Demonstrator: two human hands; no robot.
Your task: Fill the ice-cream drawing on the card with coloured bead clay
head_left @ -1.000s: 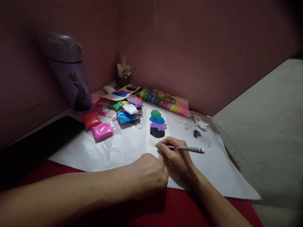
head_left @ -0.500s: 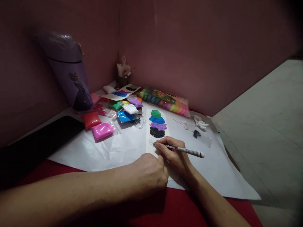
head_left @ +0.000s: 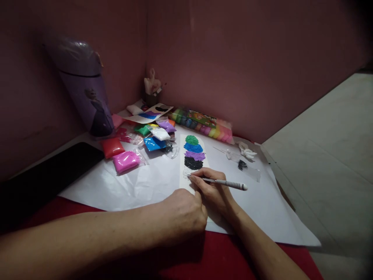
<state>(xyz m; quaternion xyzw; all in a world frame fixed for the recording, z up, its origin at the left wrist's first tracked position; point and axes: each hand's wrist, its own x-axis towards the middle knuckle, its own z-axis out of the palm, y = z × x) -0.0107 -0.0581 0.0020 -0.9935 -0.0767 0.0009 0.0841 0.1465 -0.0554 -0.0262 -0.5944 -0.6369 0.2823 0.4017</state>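
Note:
My right hand [head_left: 215,189] pinches a slim pen-like tool [head_left: 230,184] with a black-and-white striped handle. Its thin tip touches a white textured patch [head_left: 189,172] on a pale strip of card [head_left: 183,184]. Above that patch, the card carries black [head_left: 194,163], purple [head_left: 195,156], blue [head_left: 192,147] and green [head_left: 191,140] patches of clay-like material. My left hand [head_left: 186,212] is closed in a fist over the card's lower part, close beside my right hand. Its fingertips are hidden, so whatever it may hold cannot be made out.
Left of the card lie several small bags of coloured clay, including pink [head_left: 126,161], red [head_left: 112,147] and blue [head_left: 155,144]. A long multicoloured pack [head_left: 204,125] lies by the wall. A dark flat object [head_left: 58,167] and purple container [head_left: 84,89] are left; clear wrappers [head_left: 252,174] lie right.
The striped handle's far end has shifted slightly left and up, with my right hand moving a little. The tip remains at the white patch. My left hand stays in place.

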